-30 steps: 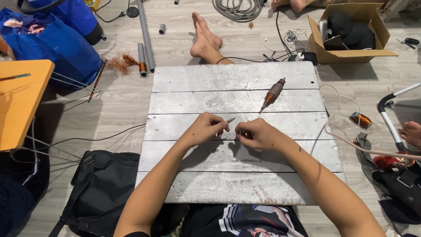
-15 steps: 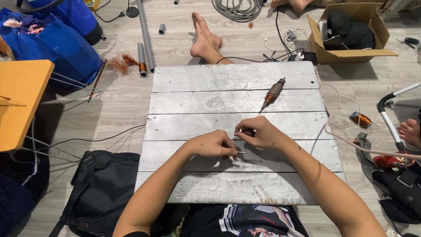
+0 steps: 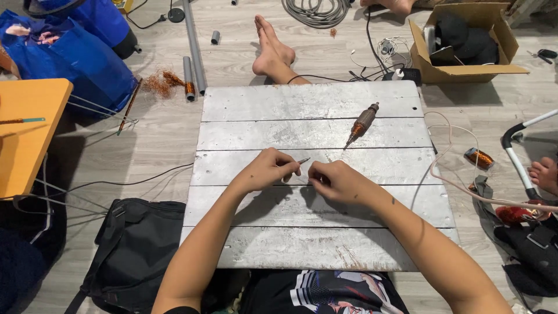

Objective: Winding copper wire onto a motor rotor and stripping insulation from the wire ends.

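Grey plank table (image 3: pixel 314 104), frame centre, set on a pale wood floor. A small thin metal pin (image 3: pixel 303 160) is pinched in the left hand (image 3: pixel 268 170), fingers closed on it, tip pointing up-right. Just beside it, the right hand (image 3: pixel 337 181) is curled tight; its contents cannot be told. A copper-wound motor rotor (image 3: pixel 361 124) lies above, apart. Cardboard box (image 3: pixel 465 40) noted upper right.

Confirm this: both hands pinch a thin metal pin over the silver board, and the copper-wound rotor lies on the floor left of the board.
Wrong place. In the head view the copper-wound rotor lies on the silver board, beyond the left hand and right hand pinching the thin metal pin.
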